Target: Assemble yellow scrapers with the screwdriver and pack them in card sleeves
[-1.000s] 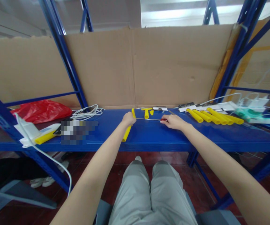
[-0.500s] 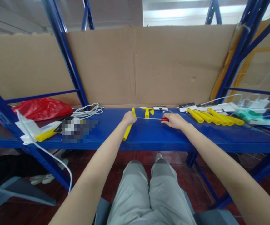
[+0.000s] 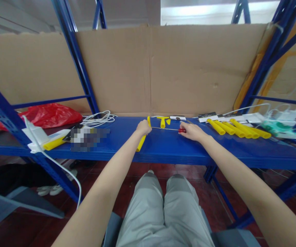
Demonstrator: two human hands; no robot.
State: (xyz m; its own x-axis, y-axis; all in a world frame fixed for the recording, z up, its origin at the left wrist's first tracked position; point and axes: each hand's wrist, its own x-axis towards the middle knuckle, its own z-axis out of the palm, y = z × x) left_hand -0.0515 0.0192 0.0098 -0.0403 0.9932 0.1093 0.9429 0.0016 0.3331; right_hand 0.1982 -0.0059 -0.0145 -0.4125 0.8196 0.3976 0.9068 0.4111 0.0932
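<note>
My left hand [image 3: 143,128] is closed around a yellow tool with a tube-like handle [image 3: 140,144], held tilted over the blue shelf, its top end showing above the fingers. My right hand [image 3: 191,131] grips the red handle of a screwdriver [image 3: 182,130]. Its thin metal shaft [image 3: 165,129] points left and reaches the yellow tool at my left hand; the contact at the tip is too small to make out. Just behind the shaft lie a yellow T-shaped piece [image 3: 162,122] and a small yellow piece [image 3: 168,121].
Several yellow handles [image 3: 237,130] lie in a row at right, near white cables and a green-and-white item [image 3: 276,127]. At left are a red plastic bag [image 3: 52,115], coiled white cable [image 3: 99,119] and another yellow handle [image 3: 54,143]. A cardboard panel [image 3: 184,68] stands behind the blue shelf [image 3: 168,145].
The view has shifted slightly. Both hands keep their grips, and a little more of the screwdriver's red handle shows beside my right hand.
</note>
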